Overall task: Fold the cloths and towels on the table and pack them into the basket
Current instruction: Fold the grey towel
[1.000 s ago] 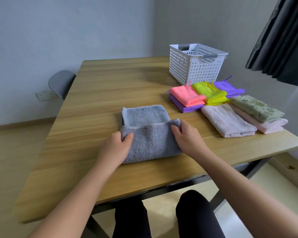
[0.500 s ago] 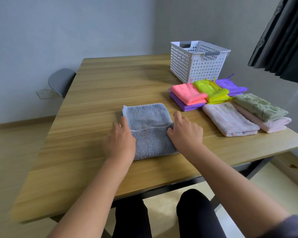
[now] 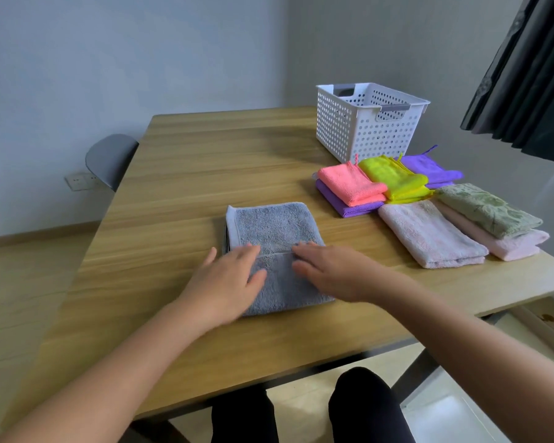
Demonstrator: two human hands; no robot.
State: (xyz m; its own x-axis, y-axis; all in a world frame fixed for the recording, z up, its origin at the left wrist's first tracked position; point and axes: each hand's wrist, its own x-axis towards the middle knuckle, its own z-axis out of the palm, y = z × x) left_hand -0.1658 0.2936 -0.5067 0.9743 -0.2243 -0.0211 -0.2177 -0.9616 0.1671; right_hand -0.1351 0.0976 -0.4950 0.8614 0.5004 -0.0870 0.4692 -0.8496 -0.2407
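Observation:
A folded grey towel (image 3: 271,228) lies on the wooden table (image 3: 189,174) in front of me. My left hand (image 3: 227,282) and my right hand (image 3: 330,271) both lie flat on its near half, fingers straight, pressing it down. A white perforated basket (image 3: 365,126) stands at the back right. Before the basket sit folded cloths: pink (image 3: 349,183) on a purple one (image 3: 343,207), yellow (image 3: 394,179), and another purple (image 3: 429,169). Nearer lie a pale pink towel (image 3: 429,235) and a green towel (image 3: 486,209) on a pink towel (image 3: 512,246).
A grey chair (image 3: 109,159) stands at the table's far left side. A dark curtain (image 3: 525,75) hangs at the upper right. The table's right edge runs close beside the stacked towels. My knees show below the near edge.
The near half of the grey towel has been folded over away from me. Both hands let go of its corners and moved inward to lie flat on it.

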